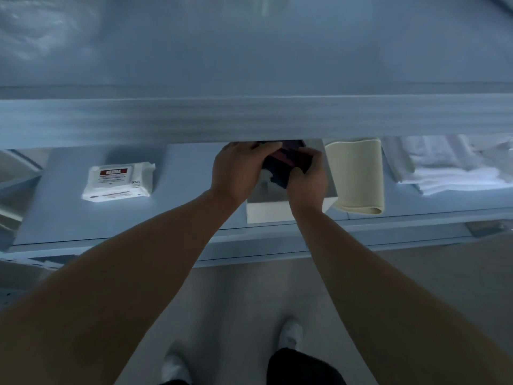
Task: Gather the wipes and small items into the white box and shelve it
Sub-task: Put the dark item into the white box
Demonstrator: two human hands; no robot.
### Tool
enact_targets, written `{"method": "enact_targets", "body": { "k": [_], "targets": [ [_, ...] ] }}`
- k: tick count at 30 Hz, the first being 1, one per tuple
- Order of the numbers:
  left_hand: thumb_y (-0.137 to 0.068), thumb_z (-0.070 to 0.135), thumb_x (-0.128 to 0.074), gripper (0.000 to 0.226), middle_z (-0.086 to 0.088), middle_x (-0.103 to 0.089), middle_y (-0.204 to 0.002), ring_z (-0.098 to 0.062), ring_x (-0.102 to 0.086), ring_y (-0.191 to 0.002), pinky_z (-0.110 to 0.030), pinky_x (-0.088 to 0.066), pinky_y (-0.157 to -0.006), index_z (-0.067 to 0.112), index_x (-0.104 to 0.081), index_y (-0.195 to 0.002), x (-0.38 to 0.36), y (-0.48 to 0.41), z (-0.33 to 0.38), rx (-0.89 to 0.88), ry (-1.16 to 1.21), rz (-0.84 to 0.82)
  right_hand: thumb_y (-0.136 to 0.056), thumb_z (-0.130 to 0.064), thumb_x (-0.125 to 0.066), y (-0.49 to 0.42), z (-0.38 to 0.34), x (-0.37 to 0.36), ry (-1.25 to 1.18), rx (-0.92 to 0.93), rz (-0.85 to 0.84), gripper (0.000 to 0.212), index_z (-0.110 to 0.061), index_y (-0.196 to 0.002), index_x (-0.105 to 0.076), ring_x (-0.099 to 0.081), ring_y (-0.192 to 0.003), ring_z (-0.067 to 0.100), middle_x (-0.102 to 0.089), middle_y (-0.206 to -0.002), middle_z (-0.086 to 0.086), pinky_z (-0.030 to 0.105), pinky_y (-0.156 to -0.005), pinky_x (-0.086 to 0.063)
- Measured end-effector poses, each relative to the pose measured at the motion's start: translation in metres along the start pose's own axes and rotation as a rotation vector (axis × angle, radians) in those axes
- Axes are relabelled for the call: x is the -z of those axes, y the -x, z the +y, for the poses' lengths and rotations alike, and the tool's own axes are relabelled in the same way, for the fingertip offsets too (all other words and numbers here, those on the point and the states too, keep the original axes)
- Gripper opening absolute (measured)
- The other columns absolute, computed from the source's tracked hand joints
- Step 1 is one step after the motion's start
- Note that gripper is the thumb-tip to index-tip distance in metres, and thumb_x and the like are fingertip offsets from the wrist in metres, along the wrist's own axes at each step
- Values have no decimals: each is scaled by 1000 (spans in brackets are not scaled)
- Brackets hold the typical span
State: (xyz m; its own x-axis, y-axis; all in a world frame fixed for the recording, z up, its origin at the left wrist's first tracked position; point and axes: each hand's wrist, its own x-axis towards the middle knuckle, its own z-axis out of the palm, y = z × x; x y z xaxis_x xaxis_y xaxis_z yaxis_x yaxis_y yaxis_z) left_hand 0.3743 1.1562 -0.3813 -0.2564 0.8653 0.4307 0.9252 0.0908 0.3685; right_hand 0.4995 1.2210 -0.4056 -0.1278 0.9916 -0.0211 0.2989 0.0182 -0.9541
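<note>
A white box stands on the lower grey shelf, near its front edge. Both hands are over the box's open top. My left hand and my right hand together grip a dark bundle with a red patch, held just above or partly inside the box. Something white shows in the box under the bundle. A white pack of wipes with a red label lies flat on the same shelf, well to the left of the box, untouched.
A cream folded mat lies right beside the box. White folded towels fill the shelf's right end. The upper shelf's front edge overhangs and hides the back of the lower shelf. Below are the floor and my white shoes.
</note>
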Motion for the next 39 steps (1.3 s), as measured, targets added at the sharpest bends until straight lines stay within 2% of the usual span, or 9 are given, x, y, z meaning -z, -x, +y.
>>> {"method": "enact_targets", "body": {
  "k": [3,6,11,14,17,19,27,31,39],
  "targets": [
    [-91,12,-67,40,-8,-68,-125,-32,-61,-113,-37,-50,-91,21,-67,-130,-28,-12,4,58,134,-95,-72,1,-44,-19,12,9,51,11,47,50,-20,-115,-57,-63,-100,24,-62,-110,1,44,-83,-59],
    [-90,10,-67,41,-9,-65,-128,-32,-60,-115,-38,-49,-92,20,-67,-129,-51,-21,1,73,165,-71,-75,0,-50,-44,26,11,152,16,-12,47,-20,-117,-57,-63,-101,26,-62,-114,4,38,-79,-57],
    [-95,34,-61,36,-2,-58,-138,-30,-53,-123,-42,-38,-106,37,-64,-131,-80,-31,-27,75,-221,-211,-85,-2,-56,-74,54,4,434,26,-247,52,-18,-135,-49,-58,-105,28,-55,-129,12,30,-81,-44],
    [-99,50,-49,33,0,-48,-148,-28,-35,-140,-49,-11,-120,46,-63,-128,-96,-31,-27,39,-397,-407,-91,-8,-51,-77,65,-2,541,-43,-319,48,-15,-139,-44,-52,-120,36,-48,-136,15,41,-93,-46],
    [-98,60,-41,40,-3,-31,-159,-29,-20,-147,-50,-2,-120,50,-56,-133,-102,-32,-20,66,-462,-572,-92,-11,-54,-72,59,-6,553,-14,-308,48,-18,-139,-47,-53,-117,33,-50,-134,13,43,-94,-49],
    [-97,61,-40,43,-4,-26,-161,-32,-19,-147,-50,-7,-120,48,-54,-135,-96,-33,-19,94,-465,-644,-91,-8,-53,-70,50,-3,554,21,-291,48,-20,-137,-50,-54,-115,30,-51,-132,11,40,-91,-48],
    [-98,49,-47,42,-7,-55,-137,-33,-52,-123,-43,-37,-103,30,-57,-134,-39,-15,-32,173,-378,-577,-89,-7,-47,-37,15,-1,517,85,-331,42,-23,-127,-57,-55,-111,26,-52,-131,7,42,-91,-53],
    [-99,46,-49,45,-9,-49,-147,-33,-49,-130,-45,-38,-106,27,-53,-140,-4,10,-64,208,-406,-532,-92,-10,-49,-13,-3,-21,495,171,-366,35,-19,-124,-60,-56,-99,20,-55,-125,5,32,-80,-48],
    [-95,44,-59,53,-9,-38,-155,-32,-41,-137,-46,-38,-107,24,-49,-143,49,67,-127,321,-434,-553,-94,-13,-53,42,-19,-80,483,263,-470,32,-18,-125,-59,-53,-120,24,-57,-129,8,39,-100,-47]
  ]
}}
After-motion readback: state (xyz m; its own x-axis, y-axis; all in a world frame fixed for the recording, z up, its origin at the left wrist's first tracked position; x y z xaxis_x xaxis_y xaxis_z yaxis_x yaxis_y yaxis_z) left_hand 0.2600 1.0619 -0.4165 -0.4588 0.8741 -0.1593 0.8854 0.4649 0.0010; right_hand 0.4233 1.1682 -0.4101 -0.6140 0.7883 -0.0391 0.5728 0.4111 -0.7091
